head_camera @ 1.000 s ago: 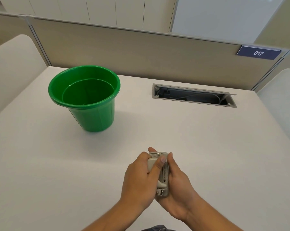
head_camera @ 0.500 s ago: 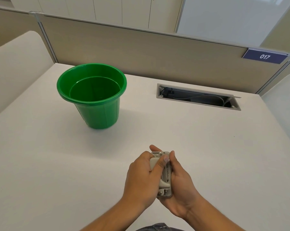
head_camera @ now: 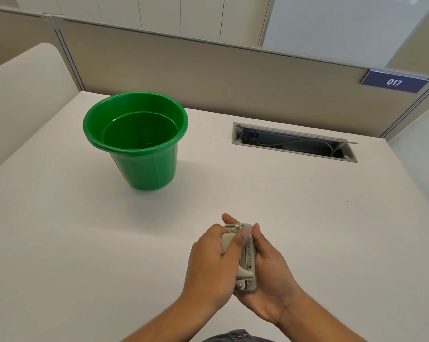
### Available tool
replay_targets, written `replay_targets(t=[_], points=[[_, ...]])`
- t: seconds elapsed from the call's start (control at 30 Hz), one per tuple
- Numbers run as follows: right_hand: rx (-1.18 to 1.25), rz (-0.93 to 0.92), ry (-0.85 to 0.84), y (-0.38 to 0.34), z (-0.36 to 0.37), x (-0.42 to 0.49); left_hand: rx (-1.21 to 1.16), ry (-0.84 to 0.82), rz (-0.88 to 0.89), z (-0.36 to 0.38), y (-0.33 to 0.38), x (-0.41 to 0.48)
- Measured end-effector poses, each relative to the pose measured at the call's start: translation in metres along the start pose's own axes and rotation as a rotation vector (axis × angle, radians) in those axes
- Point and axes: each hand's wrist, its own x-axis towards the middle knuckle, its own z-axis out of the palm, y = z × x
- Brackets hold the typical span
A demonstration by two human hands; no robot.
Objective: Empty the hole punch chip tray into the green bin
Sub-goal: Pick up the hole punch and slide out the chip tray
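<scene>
A small grey hole punch is held just above the near part of the white desk, lying lengthwise away from me. My left hand wraps its left side, thumb laid across the top. My right hand cups it from the right and below. The chip tray cannot be made out behind the fingers. The green bin stands upright and open at the far left of the desk, well apart from both hands; its inside looks bare.
The white desk has an open grey cable slot at the back right. A beige partition with a blue "017" label closes off the far edge. Pale curved side panels flank the desk.
The view has shifted a little, so bin and slot sit further right in the frame. Both hands keep the same grip on the hole punch.
</scene>
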Motion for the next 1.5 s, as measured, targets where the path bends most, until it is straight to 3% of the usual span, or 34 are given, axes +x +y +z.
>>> replay_targets(t=[0.53,0.77,1.03,1.2,1.5], points=[[-0.021,0.036,0.028,-0.007,-0.002,0.008,-0.045,0.005,-0.013,0.002,0.001,0.007],[-0.216,-0.039,0.012,-0.01,-0.001,0.011,-0.024,0.085,-0.053,0.001,0.0,0.018],[-0.349,-0.011,-0.29,-0.027,-0.002,0.001,0.017,0.122,-0.076,-0.008,0.004,0.036],[-0.561,0.015,-0.306,-0.04,-0.001,-0.004,0.007,0.107,-0.091,-0.008,0.006,0.035],[-0.623,0.024,-0.346,-0.043,0.006,-0.008,0.019,0.101,-0.061,-0.008,0.007,0.034]])
